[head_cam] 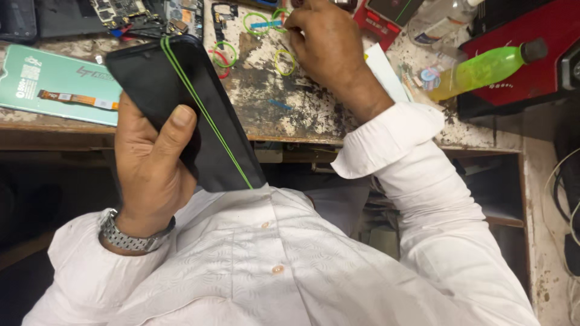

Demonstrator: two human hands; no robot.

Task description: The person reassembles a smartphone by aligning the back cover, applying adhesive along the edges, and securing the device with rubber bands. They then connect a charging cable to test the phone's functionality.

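Note:
My left hand [151,163] grips a black smartphone [181,102] held close to my chest, screen dark, with a green rubber band [208,118] stretched lengthwise around it. A metal watch sits on that wrist. My right hand [323,45] reaches out over the worn workbench [272,102], fingertips pinched at a green rubber band [279,18] near the far edge. More green and red rubber bands [225,54] lie loose on the bench beside it. Both sleeves are white.
A teal flat box [54,84] with a flex cable on it lies at the left. Circuit boards and phone parts [133,15] sit at the back. A green plastic bottle [483,69] rests on a red case [531,54] at the right.

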